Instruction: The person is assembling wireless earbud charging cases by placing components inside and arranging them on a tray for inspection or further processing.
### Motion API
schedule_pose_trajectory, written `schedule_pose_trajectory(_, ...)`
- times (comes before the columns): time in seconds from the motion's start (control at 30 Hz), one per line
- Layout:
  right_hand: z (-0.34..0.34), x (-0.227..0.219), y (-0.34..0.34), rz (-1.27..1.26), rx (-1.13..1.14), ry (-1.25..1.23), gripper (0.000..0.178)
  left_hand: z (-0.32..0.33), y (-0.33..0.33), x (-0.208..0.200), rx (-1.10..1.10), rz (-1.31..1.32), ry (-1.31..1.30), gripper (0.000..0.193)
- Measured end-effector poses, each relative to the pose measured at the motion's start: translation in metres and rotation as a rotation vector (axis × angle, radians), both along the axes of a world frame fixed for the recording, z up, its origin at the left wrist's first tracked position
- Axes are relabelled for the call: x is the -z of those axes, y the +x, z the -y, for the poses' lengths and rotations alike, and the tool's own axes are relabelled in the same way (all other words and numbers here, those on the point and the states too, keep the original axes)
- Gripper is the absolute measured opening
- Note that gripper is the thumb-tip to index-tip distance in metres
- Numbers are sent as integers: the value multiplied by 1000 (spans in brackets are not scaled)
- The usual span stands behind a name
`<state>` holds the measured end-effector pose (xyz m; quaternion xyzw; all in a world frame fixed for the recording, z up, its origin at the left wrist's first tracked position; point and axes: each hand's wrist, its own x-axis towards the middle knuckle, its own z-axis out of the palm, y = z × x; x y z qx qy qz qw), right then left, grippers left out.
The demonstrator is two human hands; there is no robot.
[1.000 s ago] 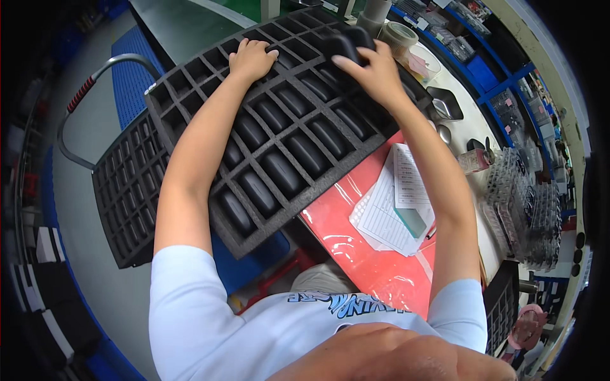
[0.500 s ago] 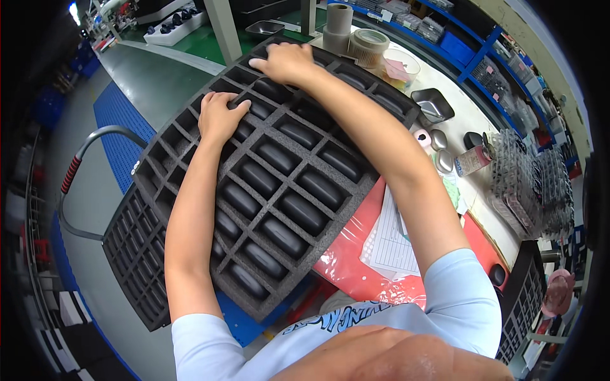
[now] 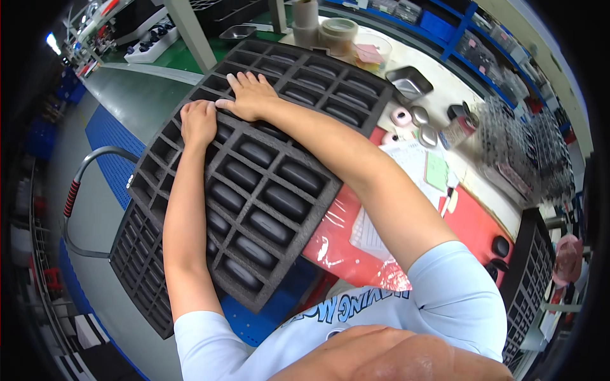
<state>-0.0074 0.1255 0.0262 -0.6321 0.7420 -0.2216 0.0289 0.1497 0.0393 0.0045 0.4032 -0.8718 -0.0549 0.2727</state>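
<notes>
A large black foam tray, divided into compartments, lies at a slant before me. Rounded black oblong pieces sit in many of its slots, while several slots along the left side look bare. My left hand rests over a slot near the left edge, fingers bent together and pointing down; whatever they may grip is hidden. Just beyond it, my right hand lies on the dividers with fingers spread and the thumb reaching toward the left hand. My right forearm crosses the tray and covers some slots.
A second compartmented tray sits lower left, beside a curved grey bar with a red-banded grip. The white table on the right holds a metal bowl, papers and stacked clear trays. A red mat lies nearer.
My right hand has drawn back from the tray's far edge toward me and the left hand. The left hand's fingers are more bunched. The whole view has shifted slightly.
</notes>
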Motion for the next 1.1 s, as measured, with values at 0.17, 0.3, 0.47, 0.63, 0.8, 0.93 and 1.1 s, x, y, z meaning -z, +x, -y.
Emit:
schedule_pose_trajectory(0.17, -76, -7, 12, 5, -149, 32, 87, 10, 2, -13, 74, 70, -66, 42)
schedule_pose_trajectory(0.3, -172, -7, 29, 31, -292, -5, 86, 19, 1, -9, 65, 62, -57, 43)
schedule_pose_trajectory(0.47, -361, -9, 44, 280, -555, 24, 86, 31, -6, 12, 155, -55, -34, 39)
schedule_pose_trajectory(0.63, -570, -25, -21, 226, -28, -95, 61, 50, 23, 29, 237, 133, -30, 57)
schedule_pose_trajectory(0.8, -768, -59, -135, 46, 744, -570, 35, 2, 4, 24, 174, 479, -84, 54)
schedule_pose_trajectory(0.93, -827, -64, -193, -178, 970, -604, 32, -179, -45, -3, 460, 386, 90, 57)
schedule_pose_trajectory(1.1, -887, 19, -277, -167, 1332, -192, 33, -461, -119, -70, 1190, 446, -150, 63)
